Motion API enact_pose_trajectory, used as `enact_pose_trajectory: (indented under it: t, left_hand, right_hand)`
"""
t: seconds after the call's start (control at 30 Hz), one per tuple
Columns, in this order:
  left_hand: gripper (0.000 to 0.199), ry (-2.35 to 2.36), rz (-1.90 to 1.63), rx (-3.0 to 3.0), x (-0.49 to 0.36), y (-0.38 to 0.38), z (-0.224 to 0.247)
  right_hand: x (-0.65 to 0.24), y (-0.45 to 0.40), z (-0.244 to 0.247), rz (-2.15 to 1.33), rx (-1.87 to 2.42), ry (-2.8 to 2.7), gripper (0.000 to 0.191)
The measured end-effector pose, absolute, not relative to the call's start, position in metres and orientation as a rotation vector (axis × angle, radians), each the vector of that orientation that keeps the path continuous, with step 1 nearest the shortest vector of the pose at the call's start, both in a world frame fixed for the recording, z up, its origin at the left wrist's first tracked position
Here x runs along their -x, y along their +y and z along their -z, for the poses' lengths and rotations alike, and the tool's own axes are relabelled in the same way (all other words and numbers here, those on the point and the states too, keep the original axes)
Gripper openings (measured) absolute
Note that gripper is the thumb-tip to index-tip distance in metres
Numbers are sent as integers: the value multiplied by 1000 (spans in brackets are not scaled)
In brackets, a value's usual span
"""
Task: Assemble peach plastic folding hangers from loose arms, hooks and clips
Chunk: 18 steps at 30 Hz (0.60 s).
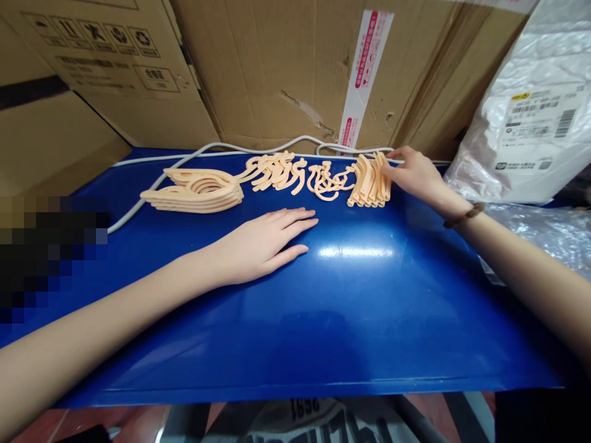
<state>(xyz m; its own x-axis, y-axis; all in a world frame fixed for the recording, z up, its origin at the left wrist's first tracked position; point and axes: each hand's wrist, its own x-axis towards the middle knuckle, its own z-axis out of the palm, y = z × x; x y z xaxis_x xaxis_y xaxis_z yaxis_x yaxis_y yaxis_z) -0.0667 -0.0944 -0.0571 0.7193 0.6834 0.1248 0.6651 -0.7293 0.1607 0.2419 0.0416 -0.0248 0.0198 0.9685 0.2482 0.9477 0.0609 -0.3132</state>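
Observation:
My left hand [270, 245] lies flat on the blue table [295, 320], fingers stretched to the right and holding nothing. My right hand [413, 175] reaches to the back right, its thumb and fingertips at the right end of a row of beige bar-shaped pieces [368, 181]. Whether it grips one of them is hard to tell. Left of that row lie beige hooks [327, 181] in a loose heap, then a cluster of short curved beige pieces [277, 171]. Farther left is a stack of larger beige pieces with rounded openings [194, 195].
Cardboard boxes [277, 74] stand along the back edge, with a white cable [212, 146] running in front of them. At the right are a white labelled package [521, 111] and clear plastic wrap [545, 234]. A blurred dark patch covers the far left.

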Motion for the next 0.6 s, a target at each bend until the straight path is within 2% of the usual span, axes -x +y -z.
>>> enact_pose_trajectory:
  t: [0.33,0.6]
  left_hand:
    - [53,1100,-277,-2810,67,-94,58]
    - [50,1079,-360,-2807,69,-95,58]
  right_hand:
    - [-229,21,-8,10,1807,-1938,38]
    - [-193,-29,-9,285,1380,-2452,47]
